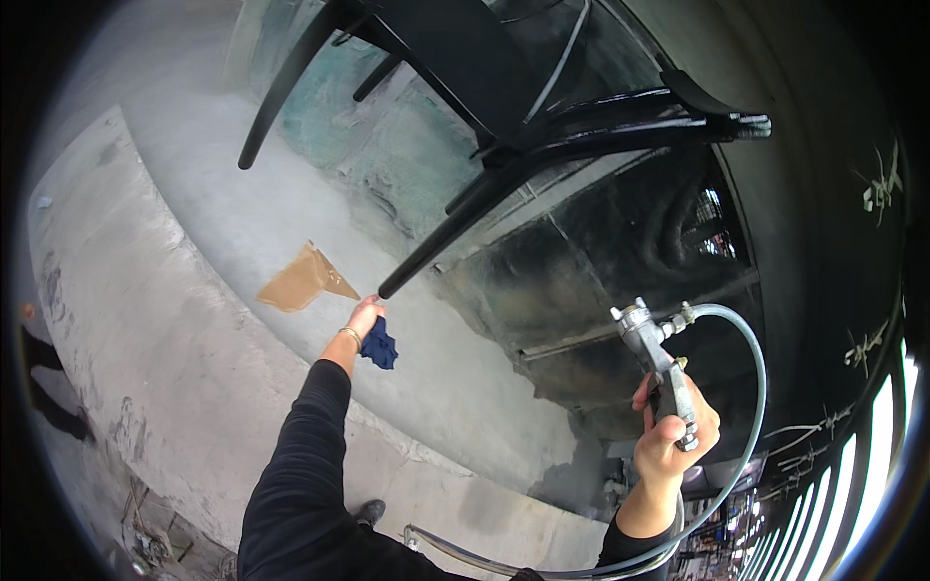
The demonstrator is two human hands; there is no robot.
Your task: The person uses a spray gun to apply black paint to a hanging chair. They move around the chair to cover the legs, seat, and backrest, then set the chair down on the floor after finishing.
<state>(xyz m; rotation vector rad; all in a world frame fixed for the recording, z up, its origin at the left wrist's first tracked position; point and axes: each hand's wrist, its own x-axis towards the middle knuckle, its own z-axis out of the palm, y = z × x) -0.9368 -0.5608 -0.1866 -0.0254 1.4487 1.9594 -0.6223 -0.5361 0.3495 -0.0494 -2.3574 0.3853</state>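
Observation:
A glossy black chair hangs tipped in the upper middle, its legs pointing down and left. My left hand grips a dark blue rag and touches the tip of the nearest chair leg. My right hand holds a metal spray gun by its handle, nozzle pointing up and left toward the chair. A pale hose loops from the gun down to the lower edge.
A dusty grey concrete floor and ledge spread at left, with a brown paper scrap lying on it. Behind the chair is a dark, paint-stained booth wall. A bright slatted grille shows at right.

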